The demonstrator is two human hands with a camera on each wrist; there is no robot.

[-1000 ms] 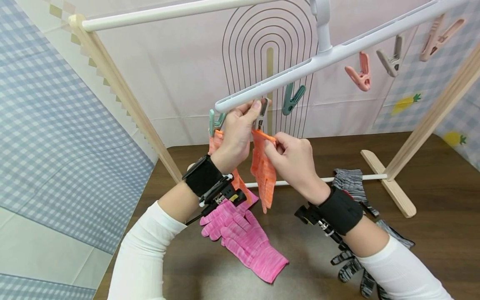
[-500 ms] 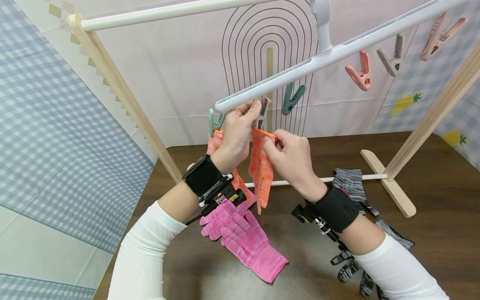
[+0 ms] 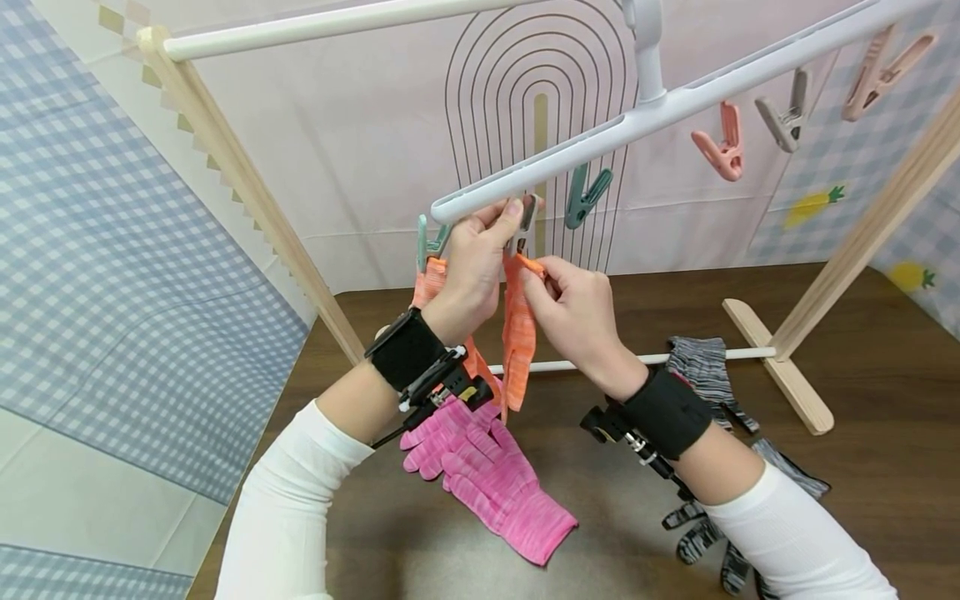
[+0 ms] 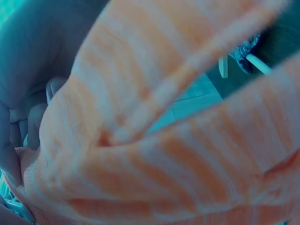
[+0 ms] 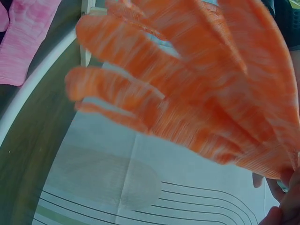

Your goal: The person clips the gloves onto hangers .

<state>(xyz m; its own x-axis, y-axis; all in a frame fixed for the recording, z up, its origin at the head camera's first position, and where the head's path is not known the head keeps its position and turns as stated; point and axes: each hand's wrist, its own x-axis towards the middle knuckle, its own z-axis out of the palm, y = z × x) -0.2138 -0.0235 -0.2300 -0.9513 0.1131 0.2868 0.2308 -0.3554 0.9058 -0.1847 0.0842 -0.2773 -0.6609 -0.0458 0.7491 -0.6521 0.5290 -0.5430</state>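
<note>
My left hand (image 3: pixel 474 265) pinches a grey clothespin (image 3: pixel 528 218) below the near end of the white hanger bar (image 3: pixel 540 162). My right hand (image 3: pixel 576 310) pinches the cuff of an orange glove (image 3: pixel 519 333) at the clothespin's lower end. That glove's fingers dangle downward, and an orange glove (image 5: pixel 187 89) fills much of the right wrist view. A second orange glove (image 3: pixel 427 285) hangs from a mint clothespin (image 3: pixel 424 243), partly hidden behind my left hand and wrist. Striped orange glove fabric (image 4: pixel 140 122) covers most of the left wrist view; which glove it is, I cannot tell.
A dark green clothespin (image 3: pixel 585 197), a pink one (image 3: pixel 722 143) and others hang along the bar. Pink gloves (image 3: pixel 517 500) and grey-black gloves (image 3: pixel 701 367) lie below. A wooden stand post (image 3: pixel 247 187) rises at left, with a white lower rail (image 3: pixel 746 354).
My right hand has shifted slightly left and up with the cuff. The glove has turned narrower and swung left. My left hand stays in place on the clothespin.
</note>
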